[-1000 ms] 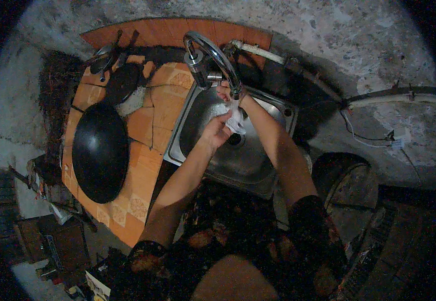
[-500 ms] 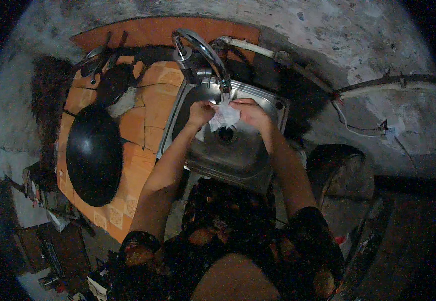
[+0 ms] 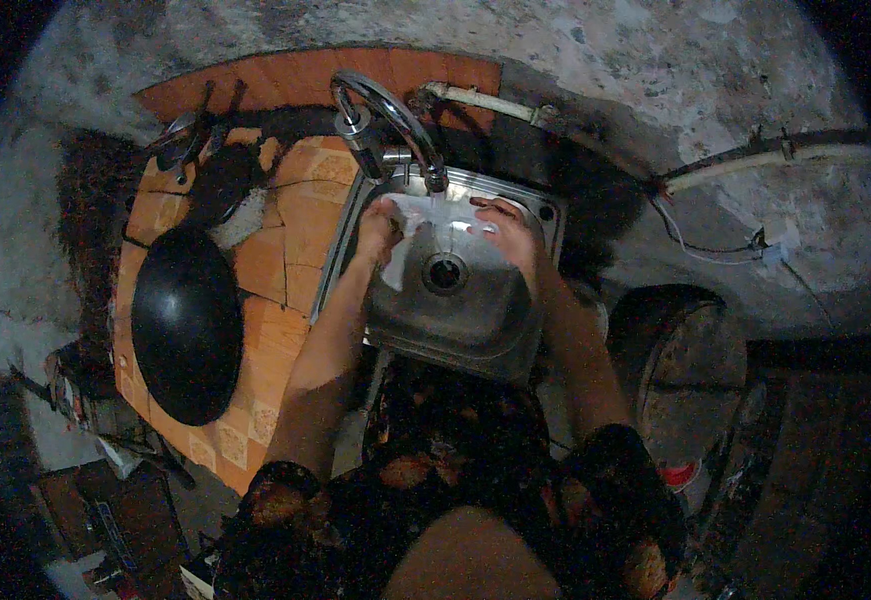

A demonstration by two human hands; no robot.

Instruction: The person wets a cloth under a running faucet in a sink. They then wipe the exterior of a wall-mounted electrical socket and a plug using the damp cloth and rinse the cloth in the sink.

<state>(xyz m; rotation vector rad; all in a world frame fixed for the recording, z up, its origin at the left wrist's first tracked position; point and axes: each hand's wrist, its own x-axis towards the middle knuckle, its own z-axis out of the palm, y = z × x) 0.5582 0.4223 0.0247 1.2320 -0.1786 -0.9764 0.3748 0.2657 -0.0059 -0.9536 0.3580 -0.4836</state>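
Although blur and running water hide its edges, a white cloth (image 3: 410, 214) hangs from the left hand's (image 3: 380, 232) curled grip, spreading toward the right hand (image 3: 503, 228); whether those bent fingers hold it, I cannot tell. The tap (image 3: 436, 180) stands just beyond both hands, which were closer together before, the cloth bunched between.

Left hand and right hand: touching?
Apart. The head view shows a plain gap between the left hand and right hand, below the faucet.
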